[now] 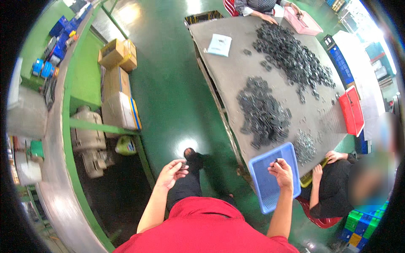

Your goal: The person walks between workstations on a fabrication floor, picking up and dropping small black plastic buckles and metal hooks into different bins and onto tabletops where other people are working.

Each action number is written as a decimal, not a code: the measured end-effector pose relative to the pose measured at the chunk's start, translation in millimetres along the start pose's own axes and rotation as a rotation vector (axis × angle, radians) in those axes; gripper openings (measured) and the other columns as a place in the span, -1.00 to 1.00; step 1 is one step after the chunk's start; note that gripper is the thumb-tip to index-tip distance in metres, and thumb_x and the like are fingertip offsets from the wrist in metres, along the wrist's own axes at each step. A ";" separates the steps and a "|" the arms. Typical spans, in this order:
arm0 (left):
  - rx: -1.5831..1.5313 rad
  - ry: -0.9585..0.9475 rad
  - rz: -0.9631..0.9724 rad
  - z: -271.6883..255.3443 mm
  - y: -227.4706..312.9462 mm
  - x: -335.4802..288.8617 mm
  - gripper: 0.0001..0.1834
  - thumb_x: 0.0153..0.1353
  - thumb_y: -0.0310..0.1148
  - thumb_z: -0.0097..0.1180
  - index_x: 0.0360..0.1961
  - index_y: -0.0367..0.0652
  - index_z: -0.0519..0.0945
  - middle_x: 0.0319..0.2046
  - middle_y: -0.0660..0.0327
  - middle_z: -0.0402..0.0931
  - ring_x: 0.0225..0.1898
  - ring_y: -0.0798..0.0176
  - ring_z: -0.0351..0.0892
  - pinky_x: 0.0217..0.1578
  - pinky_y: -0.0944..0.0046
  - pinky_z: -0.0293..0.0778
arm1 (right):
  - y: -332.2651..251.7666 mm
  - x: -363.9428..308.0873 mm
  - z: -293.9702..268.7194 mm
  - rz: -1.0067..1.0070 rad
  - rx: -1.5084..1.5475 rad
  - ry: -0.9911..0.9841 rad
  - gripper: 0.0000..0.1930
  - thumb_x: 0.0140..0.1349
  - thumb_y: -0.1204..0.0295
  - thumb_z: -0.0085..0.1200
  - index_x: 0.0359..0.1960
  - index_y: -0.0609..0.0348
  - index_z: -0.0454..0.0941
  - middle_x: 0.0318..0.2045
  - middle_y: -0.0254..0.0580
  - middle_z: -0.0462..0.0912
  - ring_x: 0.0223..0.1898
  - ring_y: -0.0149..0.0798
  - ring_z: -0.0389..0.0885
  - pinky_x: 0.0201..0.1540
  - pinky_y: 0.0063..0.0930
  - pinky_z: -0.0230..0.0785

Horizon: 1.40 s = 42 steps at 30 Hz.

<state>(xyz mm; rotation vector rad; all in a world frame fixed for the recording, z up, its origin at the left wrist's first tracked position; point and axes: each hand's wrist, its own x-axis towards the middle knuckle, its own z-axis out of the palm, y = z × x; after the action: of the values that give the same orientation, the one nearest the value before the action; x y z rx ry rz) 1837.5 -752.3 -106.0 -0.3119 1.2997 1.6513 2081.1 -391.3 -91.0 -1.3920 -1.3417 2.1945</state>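
My left hand (171, 175) is raised in front of me over the floor, its fingers pinched on a small dark part (183, 166) whose kind I cannot make out. My right hand (282, 173) is over a blue plastic tray (263, 185), closed on a small black part (276, 160). The tray is at the near end of the grey table (230, 69), and its inside looks bare where it shows. Beyond it a heap of black oblong parts (263, 111) lies on the table, beside a scatter of small shiny metal pieces (304, 146).
A larger heap of black parts (291, 55) spreads across the table's far side. One person (259, 6) works beside a pink bin (300, 21); another sits at right by a yellow-green tray (307, 180). A red bin (351, 110) is at the table's right edge. Green-framed workbench (67, 101) and cartons (118, 90) stand left.
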 end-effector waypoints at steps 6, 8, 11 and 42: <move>0.139 -0.217 0.131 8.0 243.4 109.2 -0.80 0.26 -0.34 -0.06 -0.17 -0.21 0.49 -0.33 0.21 0.54 -0.36 0.34 0.58 -0.40 0.42 0.54 | -68.0 69.0 189.3 0.005 0.324 -0.300 -0.70 0.21 0.50 -0.01 -0.01 0.24 0.41 -0.36 -0.19 0.57 -0.42 -0.33 0.57 -0.35 -0.50 0.49; 0.080 -0.259 0.204 14.0 322.2 138.6 -0.82 0.26 -0.34 -0.06 -0.21 -0.18 0.49 -0.36 0.21 0.54 -0.37 0.34 0.57 -0.43 0.43 0.53 | -87.7 103.1 254.4 0.052 0.370 -0.361 -0.72 0.23 0.46 -0.02 -0.02 0.23 0.41 -0.36 -0.20 0.57 -0.42 -0.32 0.57 -0.35 -0.49 0.48; -0.050 -0.196 0.221 20.2 423.9 200.2 -0.83 0.25 -0.25 -0.03 -0.35 -0.12 0.47 -0.48 0.28 0.47 -0.47 0.40 0.49 -0.55 0.47 0.43 | -113.2 176.6 339.8 0.115 0.409 -0.528 -0.77 0.26 0.43 -0.07 -0.07 0.20 0.40 -0.35 -0.26 0.54 -0.36 -0.34 0.55 -0.34 -0.50 0.43; 0.245 -0.197 0.202 14.0 1384.7 1043.4 -0.62 0.27 -0.05 -0.12 -0.58 -0.06 0.39 -0.80 0.47 -0.01 -0.77 0.50 -0.02 -0.76 0.46 -0.09 | -709.1 1030.2 1114.8 0.306 0.255 -0.869 -0.61 0.35 0.05 -0.31 -0.52 0.03 0.27 -0.69 -0.53 0.07 -0.69 -0.54 -0.01 -0.69 -0.63 -0.17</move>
<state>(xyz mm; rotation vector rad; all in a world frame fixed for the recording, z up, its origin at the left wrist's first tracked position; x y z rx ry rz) 222.8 -130.8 6.7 0.1309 1.3988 1.6193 447.9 -27.1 -9.4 -0.5629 -1.0039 3.2371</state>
